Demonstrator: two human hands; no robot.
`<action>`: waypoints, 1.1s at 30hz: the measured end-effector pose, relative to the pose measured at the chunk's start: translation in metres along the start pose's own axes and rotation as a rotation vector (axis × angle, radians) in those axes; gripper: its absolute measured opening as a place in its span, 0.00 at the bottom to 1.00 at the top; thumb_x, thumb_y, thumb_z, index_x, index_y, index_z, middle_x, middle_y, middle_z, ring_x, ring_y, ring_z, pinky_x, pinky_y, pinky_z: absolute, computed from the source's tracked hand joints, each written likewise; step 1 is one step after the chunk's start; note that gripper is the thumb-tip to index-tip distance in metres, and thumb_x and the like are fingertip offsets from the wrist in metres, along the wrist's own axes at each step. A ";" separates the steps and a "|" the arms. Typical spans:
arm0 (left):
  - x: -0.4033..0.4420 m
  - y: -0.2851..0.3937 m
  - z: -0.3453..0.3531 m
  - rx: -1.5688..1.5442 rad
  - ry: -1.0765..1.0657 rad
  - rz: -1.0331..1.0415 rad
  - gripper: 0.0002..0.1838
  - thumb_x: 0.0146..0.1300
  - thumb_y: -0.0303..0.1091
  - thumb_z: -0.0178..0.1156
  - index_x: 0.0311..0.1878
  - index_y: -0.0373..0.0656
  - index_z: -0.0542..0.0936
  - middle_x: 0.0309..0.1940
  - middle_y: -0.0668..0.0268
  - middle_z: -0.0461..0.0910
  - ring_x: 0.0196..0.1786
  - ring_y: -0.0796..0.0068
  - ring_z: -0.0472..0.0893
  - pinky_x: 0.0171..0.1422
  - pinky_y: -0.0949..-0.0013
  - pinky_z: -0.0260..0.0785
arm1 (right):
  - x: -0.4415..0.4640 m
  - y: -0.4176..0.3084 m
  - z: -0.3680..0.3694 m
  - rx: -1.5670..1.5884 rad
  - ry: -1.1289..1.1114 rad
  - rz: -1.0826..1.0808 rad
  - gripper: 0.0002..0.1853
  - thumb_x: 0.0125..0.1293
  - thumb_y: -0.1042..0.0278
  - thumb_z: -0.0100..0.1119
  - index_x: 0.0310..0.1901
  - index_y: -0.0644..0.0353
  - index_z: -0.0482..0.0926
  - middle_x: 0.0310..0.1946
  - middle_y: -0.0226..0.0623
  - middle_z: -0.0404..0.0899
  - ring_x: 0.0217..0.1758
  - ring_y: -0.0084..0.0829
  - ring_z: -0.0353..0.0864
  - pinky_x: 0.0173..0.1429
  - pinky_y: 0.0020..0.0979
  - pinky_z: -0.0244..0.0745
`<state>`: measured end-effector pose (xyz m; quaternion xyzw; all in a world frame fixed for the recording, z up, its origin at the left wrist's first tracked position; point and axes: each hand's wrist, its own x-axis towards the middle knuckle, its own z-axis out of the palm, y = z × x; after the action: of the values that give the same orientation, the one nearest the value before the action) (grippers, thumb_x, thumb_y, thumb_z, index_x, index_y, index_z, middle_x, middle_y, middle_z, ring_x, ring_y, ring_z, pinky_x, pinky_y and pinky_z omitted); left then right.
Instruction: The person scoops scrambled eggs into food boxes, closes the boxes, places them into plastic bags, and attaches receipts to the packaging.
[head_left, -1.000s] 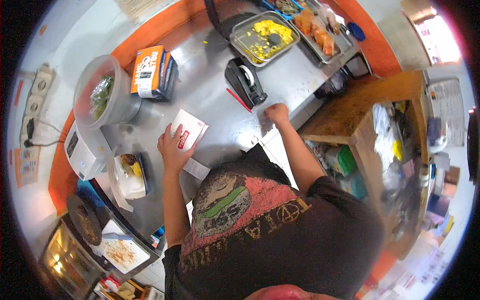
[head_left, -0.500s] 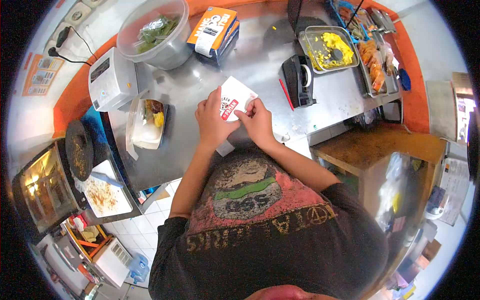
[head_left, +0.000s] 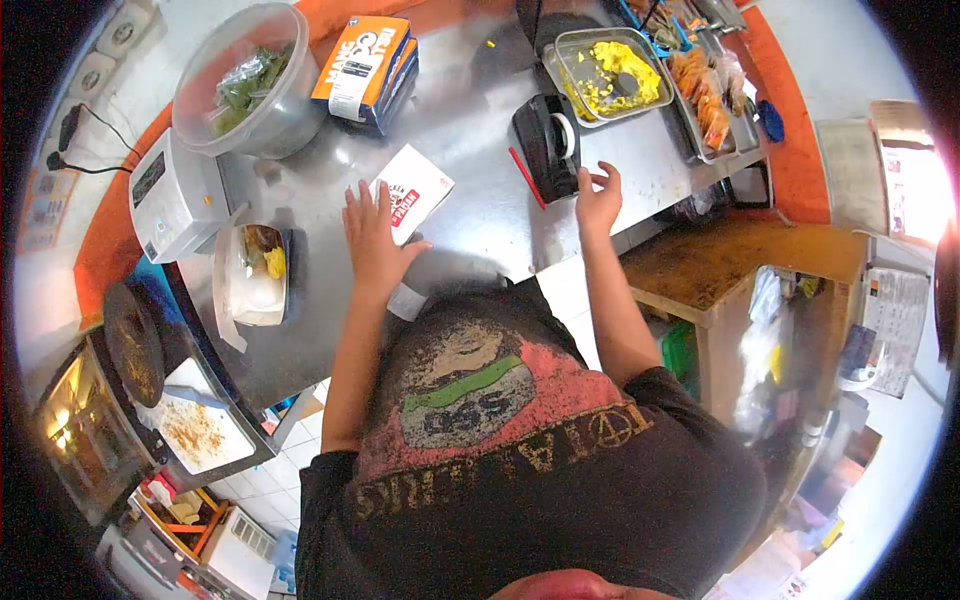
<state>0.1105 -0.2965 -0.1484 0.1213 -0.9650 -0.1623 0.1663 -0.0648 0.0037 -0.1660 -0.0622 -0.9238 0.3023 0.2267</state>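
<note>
A small white carton (head_left: 424, 192) with red and black print lies on the steel counter (head_left: 330, 290). My left hand (head_left: 373, 243) rests at its left edge, fingers spread, the fingertips touching it. Off to the right, my right hand (head_left: 600, 203) is beside a black tape dispenser (head_left: 533, 140), fingers apart and slightly bent, with nothing visible in them. White tape (head_left: 563, 132) sits on the dispenser. A red pen (head_left: 526, 178) lies along the dispenser's left side.
A plastic tub of greens (head_left: 250, 110), an orange box (head_left: 362, 65) and a grey machine (head_left: 178, 193) line the back left. An open food box (head_left: 258, 275) stands at left. A container (head_left: 612, 80) of yellow food and a tray of wrapped food (head_left: 712, 110) are at right.
Both hands held the carton before. The right hand has let go and moved right to the tape dispenser. My left hand has opened flat against the carton. The view has shifted a little.
</note>
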 end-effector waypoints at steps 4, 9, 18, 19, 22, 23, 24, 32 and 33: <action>-0.048 -0.010 -0.015 -0.071 0.124 -0.272 0.35 0.55 0.45 0.71 0.62 0.36 0.73 0.58 0.48 0.73 0.60 0.47 0.71 0.66 0.47 0.60 | 0.029 0.014 0.002 0.653 -0.574 0.474 0.29 0.65 0.64 0.67 0.63 0.66 0.69 0.28 0.34 0.84 0.32 0.22 0.77 0.48 0.31 0.68; -0.136 -0.033 -0.015 -0.275 0.044 -0.806 0.25 0.62 0.43 0.67 0.54 0.33 0.76 0.45 0.52 0.78 0.45 0.60 0.79 0.53 0.62 0.70 | 0.025 0.013 -0.017 0.952 -0.546 0.814 0.24 0.64 0.73 0.66 0.60 0.62 0.70 0.32 0.30 0.82 0.34 0.21 0.77 0.46 0.29 0.72; -0.149 -0.030 0.018 -0.855 -0.093 -0.992 0.19 0.65 0.36 0.67 0.52 0.31 0.76 0.43 0.58 0.83 0.44 0.73 0.81 0.50 0.71 0.72 | -0.028 0.061 -0.017 0.535 -0.634 0.597 0.08 0.64 0.70 0.66 0.43 0.60 0.83 0.29 0.35 0.84 0.31 0.30 0.83 0.40 0.32 0.77; -0.142 -0.032 0.018 -0.972 -0.090 -1.002 0.18 0.66 0.33 0.66 0.53 0.31 0.76 0.44 0.58 0.83 0.45 0.73 0.81 0.51 0.71 0.72 | -0.030 0.069 -0.008 0.237 -0.556 0.391 0.08 0.62 0.67 0.66 0.39 0.61 0.85 0.29 0.40 0.85 0.33 0.36 0.84 0.41 0.35 0.78; -0.129 -0.035 0.009 -0.969 -0.033 -0.990 0.15 0.68 0.28 0.61 0.54 0.31 0.77 0.45 0.60 0.83 0.46 0.75 0.81 0.54 0.72 0.71 | -0.042 0.092 0.006 -0.091 -0.576 0.329 0.11 0.58 0.64 0.68 0.34 0.65 0.86 0.30 0.49 0.86 0.36 0.43 0.87 0.43 0.39 0.80; -0.116 -0.030 -0.002 -0.955 0.008 -0.891 0.15 0.69 0.28 0.60 0.55 0.32 0.77 0.46 0.60 0.83 0.47 0.75 0.80 0.54 0.71 0.71 | -0.046 0.096 0.001 0.063 -0.625 0.364 0.10 0.59 0.66 0.67 0.34 0.66 0.85 0.29 0.46 0.86 0.35 0.36 0.86 0.42 0.35 0.79; -0.102 -0.025 -0.014 -0.938 0.045 -0.793 0.15 0.69 0.28 0.59 0.56 0.32 0.77 0.46 0.61 0.83 0.48 0.75 0.80 0.54 0.71 0.71 | -0.049 0.094 0.001 0.214 -0.676 0.400 0.09 0.61 0.69 0.66 0.35 0.67 0.85 0.29 0.43 0.85 0.35 0.29 0.85 0.40 0.31 0.78; -0.007 -0.016 -0.005 -0.302 -0.091 -0.321 0.21 0.64 0.30 0.61 0.60 0.43 0.77 0.52 0.52 0.76 0.51 0.51 0.79 0.56 0.56 0.72 | -0.038 -0.083 0.008 0.544 -1.110 -0.194 0.12 0.63 0.69 0.68 0.46 0.63 0.83 0.30 0.33 0.83 0.32 0.21 0.79 0.39 0.27 0.74; -0.009 -0.020 0.002 -0.320 -0.072 -0.308 0.21 0.62 0.30 0.62 0.60 0.45 0.77 0.50 0.54 0.74 0.50 0.50 0.77 0.55 0.53 0.71 | -0.035 -0.116 0.009 0.544 -1.155 -0.249 0.12 0.62 0.68 0.68 0.45 0.63 0.83 0.30 0.35 0.84 0.32 0.23 0.80 0.39 0.28 0.75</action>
<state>0.1220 -0.3120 -0.1602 0.2333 -0.9024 -0.3410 0.1222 -0.0354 -0.1035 -0.1174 0.2773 -0.7879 0.4816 -0.2654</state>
